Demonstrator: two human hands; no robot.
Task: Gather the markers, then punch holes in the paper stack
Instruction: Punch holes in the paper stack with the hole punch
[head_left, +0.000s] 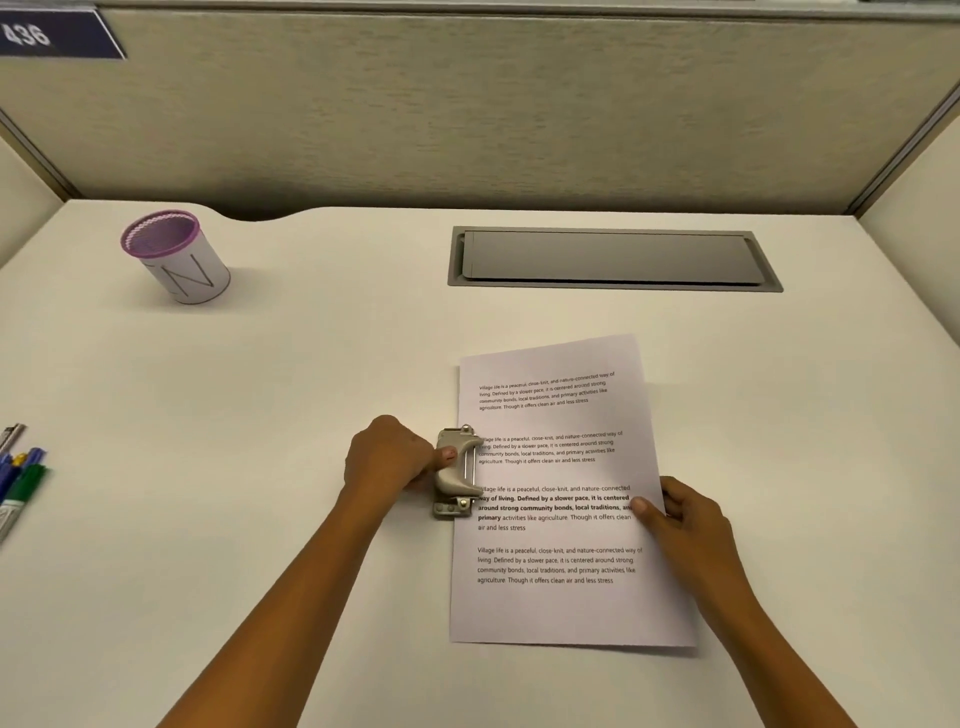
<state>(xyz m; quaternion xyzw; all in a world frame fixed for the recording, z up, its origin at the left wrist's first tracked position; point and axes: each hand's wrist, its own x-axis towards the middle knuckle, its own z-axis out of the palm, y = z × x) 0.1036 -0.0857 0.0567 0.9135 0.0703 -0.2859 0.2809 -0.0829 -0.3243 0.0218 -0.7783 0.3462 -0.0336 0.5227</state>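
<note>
A white paper stack (561, 603) with printed paragraphs lies on the desk, right of centre. A beige metal hole punch (457, 473) sits over the middle of its left edge. My left hand (387, 460) grips the punch from the left, thumb on its lever. My right hand (685, 514) holds the paper's right edge, thumb on top and fingers beneath. Several markers (21, 483), blue and green among them, lie at the desk's far left edge, partly cut off by the frame.
A white cup (182, 260) with a purple mesh rim stands at the back left. A grey cable hatch (613, 258) is set into the desk (260, 415) behind the paper. Fabric partition walls enclose the desk at the back and sides.
</note>
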